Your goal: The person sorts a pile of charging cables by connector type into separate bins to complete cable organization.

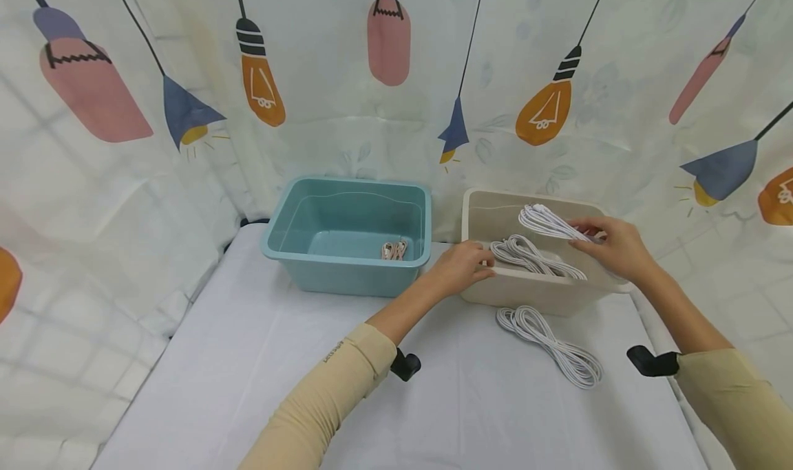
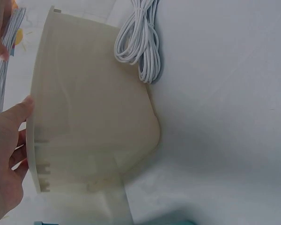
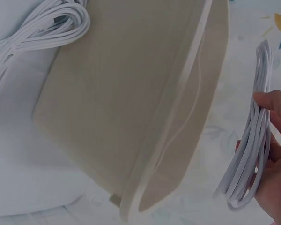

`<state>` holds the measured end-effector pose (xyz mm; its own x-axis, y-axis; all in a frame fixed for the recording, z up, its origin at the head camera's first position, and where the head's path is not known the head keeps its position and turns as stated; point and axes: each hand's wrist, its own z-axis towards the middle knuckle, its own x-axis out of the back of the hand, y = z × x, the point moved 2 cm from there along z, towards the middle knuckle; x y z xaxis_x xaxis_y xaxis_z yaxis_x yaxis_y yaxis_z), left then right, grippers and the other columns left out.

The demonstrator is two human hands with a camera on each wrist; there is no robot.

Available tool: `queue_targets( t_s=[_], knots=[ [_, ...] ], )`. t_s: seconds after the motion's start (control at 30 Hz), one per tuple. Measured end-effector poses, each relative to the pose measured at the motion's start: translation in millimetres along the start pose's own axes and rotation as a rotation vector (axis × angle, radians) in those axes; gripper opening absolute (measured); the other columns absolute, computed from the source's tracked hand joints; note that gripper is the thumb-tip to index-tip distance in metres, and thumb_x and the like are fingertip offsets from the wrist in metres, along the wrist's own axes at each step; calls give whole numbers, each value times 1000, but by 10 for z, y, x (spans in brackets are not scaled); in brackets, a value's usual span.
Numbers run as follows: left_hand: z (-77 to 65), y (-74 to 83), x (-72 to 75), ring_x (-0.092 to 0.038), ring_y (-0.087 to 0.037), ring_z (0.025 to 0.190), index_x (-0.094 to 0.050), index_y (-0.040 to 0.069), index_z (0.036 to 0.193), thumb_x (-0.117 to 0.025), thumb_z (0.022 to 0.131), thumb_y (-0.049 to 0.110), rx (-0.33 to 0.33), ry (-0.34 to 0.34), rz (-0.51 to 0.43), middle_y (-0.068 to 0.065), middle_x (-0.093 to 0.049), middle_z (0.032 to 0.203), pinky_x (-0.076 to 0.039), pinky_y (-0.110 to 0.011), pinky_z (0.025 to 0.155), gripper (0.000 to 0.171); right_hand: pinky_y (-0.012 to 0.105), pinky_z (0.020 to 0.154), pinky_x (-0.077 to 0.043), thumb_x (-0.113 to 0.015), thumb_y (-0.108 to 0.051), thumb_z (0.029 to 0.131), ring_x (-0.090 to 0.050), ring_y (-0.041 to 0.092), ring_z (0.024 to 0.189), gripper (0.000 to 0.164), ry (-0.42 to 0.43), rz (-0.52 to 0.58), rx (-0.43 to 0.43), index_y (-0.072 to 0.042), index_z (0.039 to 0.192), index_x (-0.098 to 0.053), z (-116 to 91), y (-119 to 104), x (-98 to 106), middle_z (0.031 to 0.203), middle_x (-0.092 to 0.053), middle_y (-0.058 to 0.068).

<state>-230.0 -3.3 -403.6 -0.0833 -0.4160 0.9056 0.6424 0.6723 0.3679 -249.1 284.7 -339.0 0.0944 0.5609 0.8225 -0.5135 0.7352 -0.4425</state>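
Observation:
In the head view, my right hand (image 1: 613, 246) pinches a bundle of coiled white cable (image 1: 548, 221) above the beige bin (image 1: 526, 292). The right wrist view shows that same cable (image 3: 253, 150) hanging between thumb and fingers. A second white cable bundle (image 1: 533, 255) lies inside the bin. My left hand (image 1: 461, 267) grips the bin's rim at its front left corner, thumb on the outer side and fingers over the inner side in the left wrist view. On the table in front of the bin rests another white cable bundle (image 1: 551, 346).
Left of the beige bin stands a teal bin (image 1: 353, 277) with small rose-gold coiled cables (image 1: 394, 250) at its right end. A white cloth covers the table (image 1: 248, 387). Behind both bins hangs a curtain (image 1: 322, 112) printed with lamps and bulbs.

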Motion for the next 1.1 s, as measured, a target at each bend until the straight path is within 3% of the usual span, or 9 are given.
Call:
queue_targets(
  t_s=[0.2, 0.3, 0.83, 0.97, 1.03, 1.1],
  knots=[
    [-7, -4, 1, -64, -17, 92, -77, 13, 106, -72, 102, 28, 6, 9, 9, -4, -68, 96, -52, -26, 74, 16, 3, 72, -36, -77, -4, 95, -64, 29, 93, 32, -60, -26, -75, 7, 124, -71, 133, 9, -3, 105, -73, 27],
    [-6, -8, -2, -64, -17, 91, -77, 13, 106, -72, 102, 28, 5, 8, 9, -4, -68, 97, -51, -26, 74, 17, 4, 72, -35, -75, -6, 97, -64, 40, 98, 33, -85, -21, -105, 8, 126, -70, 183, 11, -4, 109, -72, 29],
    [-5, -14, 1, -63, -18, 92, -78, 13, 109, -71, 103, 30, -8, 4, 16, -4, -69, 97, -51, -26, 74, 19, 19, 76, -40, -73, -9, 98, -63, 43, 102, 36, -111, -9, -157, 9, 129, -68, 426, 49, -25, 112, -69, 32],
    [-5, -8, 8, -63, -18, 91, -78, 13, 109, -72, 102, 29, -8, 6, 12, -4, -69, 97, -50, -27, 74, 18, 17, 75, -39, -72, -11, 100, -62, 46, 105, 36, -123, 6, -171, 9, 129, -67, 473, 55, -27, 114, -67, 34],
    [-8, -6, 10, -62, -17, 90, -78, 13, 108, -72, 102, 29, -8, 8, 7, -4, -69, 97, -50, -26, 74, 18, 13, 74, -38, -72, -11, 100, -62, 44, 104, 36, -117, 14, -179, 9, 130, -66, 490, 45, -34, 114, -67, 34],
    [-11, -5, 8, -62, -17, 89, -78, 13, 108, -72, 102, 29, -8, 5, 5, -4, -68, 97, -49, -26, 73, 18, 8, 72, -38, -73, -10, 99, -67, 27, 98, 36, -91, 24, -180, 8, 130, -67, 502, 32, -45, 114, -68, 34]
  ],
)
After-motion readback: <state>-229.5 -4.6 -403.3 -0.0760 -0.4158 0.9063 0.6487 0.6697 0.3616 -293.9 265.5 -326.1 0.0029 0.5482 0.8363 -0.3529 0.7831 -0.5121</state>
